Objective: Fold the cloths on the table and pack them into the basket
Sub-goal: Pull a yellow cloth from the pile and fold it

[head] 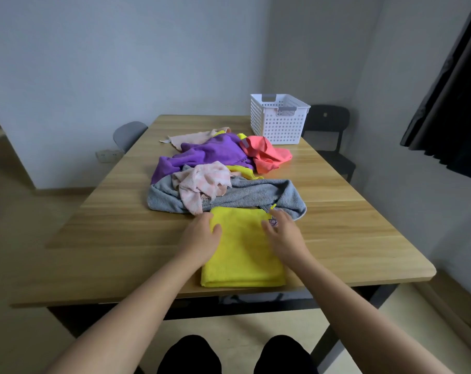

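A yellow cloth (242, 255) lies folded flat near the table's front edge. My left hand (202, 236) rests on its far left corner, fingers curled over the edge. My right hand (281, 233) lies on its far right corner beside a small tag, fingers spread. Behind it sits a heap of unfolded cloths: a grey towel (255, 195), a pale pink checked cloth (202, 184), a purple cloth (210, 155), a coral cloth (266, 155) and a beige cloth (193, 137). The white perforated basket (278, 120) stands at the far right of the table, with nothing visible inside it.
The wooden table (350, 238) has bare surface left and right of the heap. A grey chair (129, 134) stands at the far left, a black chair (328, 130) behind the basket. A dark curtain (455, 90) hangs at the right.
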`<state>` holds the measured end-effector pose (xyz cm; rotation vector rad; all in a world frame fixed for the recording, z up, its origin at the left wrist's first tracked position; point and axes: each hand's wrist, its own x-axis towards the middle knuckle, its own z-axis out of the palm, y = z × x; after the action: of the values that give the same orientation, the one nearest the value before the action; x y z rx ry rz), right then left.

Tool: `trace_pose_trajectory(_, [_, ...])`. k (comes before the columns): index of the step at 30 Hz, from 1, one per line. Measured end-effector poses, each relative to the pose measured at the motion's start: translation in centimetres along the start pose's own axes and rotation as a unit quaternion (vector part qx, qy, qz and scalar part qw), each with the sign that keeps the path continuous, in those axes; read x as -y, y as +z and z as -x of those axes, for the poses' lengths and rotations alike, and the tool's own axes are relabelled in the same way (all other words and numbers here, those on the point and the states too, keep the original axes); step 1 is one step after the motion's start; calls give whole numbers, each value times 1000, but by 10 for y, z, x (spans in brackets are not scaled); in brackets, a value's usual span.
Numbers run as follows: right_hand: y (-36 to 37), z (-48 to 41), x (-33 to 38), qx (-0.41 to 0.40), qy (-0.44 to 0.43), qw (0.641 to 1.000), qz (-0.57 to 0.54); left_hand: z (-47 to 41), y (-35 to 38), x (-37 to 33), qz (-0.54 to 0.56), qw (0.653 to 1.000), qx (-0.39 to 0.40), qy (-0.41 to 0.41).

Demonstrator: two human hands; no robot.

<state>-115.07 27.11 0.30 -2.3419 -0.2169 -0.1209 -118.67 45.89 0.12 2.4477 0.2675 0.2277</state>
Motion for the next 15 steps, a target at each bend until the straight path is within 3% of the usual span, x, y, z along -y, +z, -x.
trace_pose_trajectory(3, [-15, -12, 4, -6, 91, 996, -15, -24, -13, 1, 155, 981, 19, -117])
trace_pose_trajectory(6, [-21, -23, 10, 24, 122, 992, -20, -38, -18, -7, 293, 928, 89, -212])
trace_pose_trajectory(8, [-22, -26, 14, 38, 131, 990, -26, -43, -17, -13, 292, 916, 134, -240])
trace_pose_trajectory(12, [-20, -29, 8, 44, 110, 993, -7, -46, -23, -20, 234, 942, 141, -195])
trace_pose_trajectory(15, [-17, -34, 1, 6, 53, 995, -88, -47, -24, -19, 319, 931, 136, -113])
